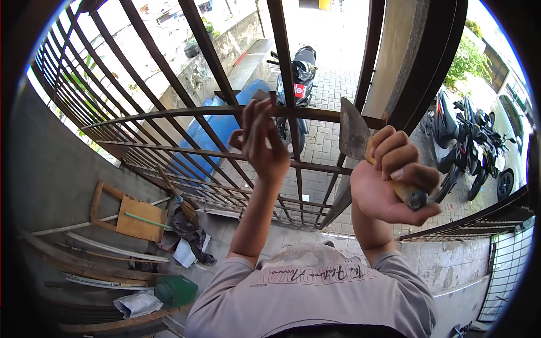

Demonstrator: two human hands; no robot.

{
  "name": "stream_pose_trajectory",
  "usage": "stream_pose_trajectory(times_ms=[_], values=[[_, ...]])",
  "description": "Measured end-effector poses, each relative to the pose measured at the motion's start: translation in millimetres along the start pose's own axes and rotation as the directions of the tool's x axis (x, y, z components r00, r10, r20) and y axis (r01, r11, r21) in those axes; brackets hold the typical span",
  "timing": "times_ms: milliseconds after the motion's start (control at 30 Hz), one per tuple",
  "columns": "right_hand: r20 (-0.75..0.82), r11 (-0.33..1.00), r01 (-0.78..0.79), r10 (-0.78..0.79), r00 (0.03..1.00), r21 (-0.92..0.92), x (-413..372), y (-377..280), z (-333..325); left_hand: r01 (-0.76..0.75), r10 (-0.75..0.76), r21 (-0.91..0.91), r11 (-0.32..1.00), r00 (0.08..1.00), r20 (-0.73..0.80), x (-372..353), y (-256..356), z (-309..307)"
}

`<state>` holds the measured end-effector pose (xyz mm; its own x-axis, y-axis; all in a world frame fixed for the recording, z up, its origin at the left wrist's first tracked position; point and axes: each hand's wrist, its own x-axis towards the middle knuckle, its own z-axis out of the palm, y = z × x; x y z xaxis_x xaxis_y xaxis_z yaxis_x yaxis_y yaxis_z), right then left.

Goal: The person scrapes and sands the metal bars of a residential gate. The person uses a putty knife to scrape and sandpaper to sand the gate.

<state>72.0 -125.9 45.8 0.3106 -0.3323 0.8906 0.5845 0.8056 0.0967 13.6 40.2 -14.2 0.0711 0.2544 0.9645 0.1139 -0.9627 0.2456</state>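
Note:
My right hand [389, 180] is wrapped round the wooden handle of a trowel [354, 134]. Its worn grey metal blade points up and away, overlapping the upper rail of a brown metal gate [315, 114]. My left hand [265, 138] is raised in front of the same gate, its fingers bent together. At its fingertips shows a small greyish flat piece [264, 96], and I cannot tell what it is. Behind the left hand, past the bars, lies a blue sheet [197, 143].
A motorbike [304, 67] stands on the paving beyond the gate, with several more motorbikes [470, 141] at right. On the left floor are a broken wooden chair [138, 217], a broom [183, 203], a dark cloth [191, 236], long boards and a green container [176, 290].

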Motion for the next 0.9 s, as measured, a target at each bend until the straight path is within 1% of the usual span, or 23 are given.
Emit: stream_pose_trajectory(times_ms=[67,133,167,200,267,300,367,400,433,467,500,533,567,600,633,667,700,733,767,800,833,867,900], values=[[-0.084,0.999,-0.015,0.019,0.996,0.048,-4.4,9.4,1.3,0.0,-0.001,-0.075,0.997,1.0,-0.007,-9.0,4.1,7.0],[-0.09,0.999,-0.008,0.011,0.996,0.034,-4.8,9.4,-0.4,-0.107,0.106,0.027,0.994,0.994,0.032,-1.9,-20.2,-3.3],[0.017,0.999,-0.016,0.017,1.0,-0.035,-3.4,8.4,-6.1,-0.054,0.051,-0.044,0.998,0.996,-0.069,-1.9,-36.0,1.4],[0.12,0.994,-0.017,0.03,0.992,-0.106,-2.5,7.6,-10.2,0.002,-0.027,-0.215,0.977,0.993,-0.112,4.9,-43.5,2.7],[0.112,0.996,-0.015,0.024,0.993,-0.083,-2.3,9.5,-10.3,0.035,-0.068,-0.206,0.978,0.985,-0.157,2.5,-31.9,8.3],[0.096,0.997,-0.012,0.019,0.995,-0.08,-2.8,10.0,-8.6,0.033,-0.065,-0.203,0.979,0.986,-0.154,0.1,-18.7,10.5],[0.075,0.997,-0.014,0.02,0.997,-0.074,-4.8,8.8,-6.2,0.017,-0.024,-0.094,0.995,0.997,-0.07,-5.9,4.1,12.4],[0.12,0.994,-0.011,0.023,0.993,-0.106,-4.6,8.5,-5.4,0.012,-0.019,-0.092,0.996,0.997,-0.072,-4.3,0.9,9.9],[0.167,0.99,-0.008,0.031,0.986,-0.139,-3.9,8.1,-6.0,-0.063,0.062,-0.038,0.997,0.998,-0.023,-2.4,-4.4,5.7],[0.171,0.99,-0.011,0.035,0.985,-0.139,-3.5,8.0,-8.2,-0.135,0.135,0.013,0.991,0.99,0.03,-1.7,-10.1,0.2],[0.24,0.988,0.021,0.016,0.971,-0.15,-3.3,9.1,-11.6,-0.083,0.084,0.012,0.996,0.995,-0.054,-2.7,-27.6,2.2],[0.309,0.986,0.053,-0.003,0.951,-0.156,-3.2,10.0,-15.3,-0.034,0.025,-0.098,0.995,0.996,-0.091,3.6,-45.4,1.4],[0.275,0.99,0.051,-0.014,0.961,-0.129,-5.6,11.0,-16.3,-0.044,0.034,-0.108,0.993,0.995,-0.096,1.6,-47.4,1.5],[0.274,0.991,0.056,-0.02,0.962,-0.125,-4.8,10.9,-17.5,-0.062,0.051,-0.12,0.991,0.994,-0.098,2.4,-47.7,1.1],[0.263,0.994,0.027,0.002,0.965,-0.108,-4.9,10.0,-18.7,-0.066,0.055,-0.117,0.991,0.994,-0.097,2.9,-36.0,1.2],[0.251,0.996,-0.006,0.028,0.968,-0.09,-5.8,8.6,-19.0,-0.038,0.034,-0.069,0.997,0.997,-0.065,0.5,-13.6,4.3],[0.242,0.996,-0.006,0.027,0.97,-0.087,-7.7,8.0,-15.6,-0.016,0.016,-0.021,1.0,0.999,-0.033,-2.0,4.6,11.0],[0.184,0.997,-0.034,0.047,0.982,-0.074,-9.7,7.0,-9.8,0.035,-0.046,-0.077,0.996,0.987,-0.152,-8.6,14.5,22.3],[0.13,0.996,-0.067,0.074,0.989,-0.06,-11.0,5.5,-5.3,-0.034,0.033,-0.008,0.999,0.997,-0.074,-6.6,7.1,14.7],[0.134,0.996,-0.073,0.08,0.988,-0.056,-10.9,5.6,-3.0,-0.102,0.102,0.057,0.993,0.995,0.001,-1.7,-3.4,4.4],[0.142,0.995,-0.038,0.051,0.989,-0.092,-10.1,6.7,-1.0,-0.096,0.097,0.063,0.993,0.995,-0.004,3.2,-16.2,1.3],[0.15,0.992,-0.009,0.029,0.988,-0.129,-10.9,6.5,0.8,-0.073,0.073,-0.01,0.997,0.996,-0.059,7.0,-30.6,0.9],[0.114,0.993,0.029,-0.015,0.993,-0.116,-12.5,9.1,2.4,-0.051,0.042,-0.082,0.995,0.993,-0.113,8.9,-38.3,0.1]])
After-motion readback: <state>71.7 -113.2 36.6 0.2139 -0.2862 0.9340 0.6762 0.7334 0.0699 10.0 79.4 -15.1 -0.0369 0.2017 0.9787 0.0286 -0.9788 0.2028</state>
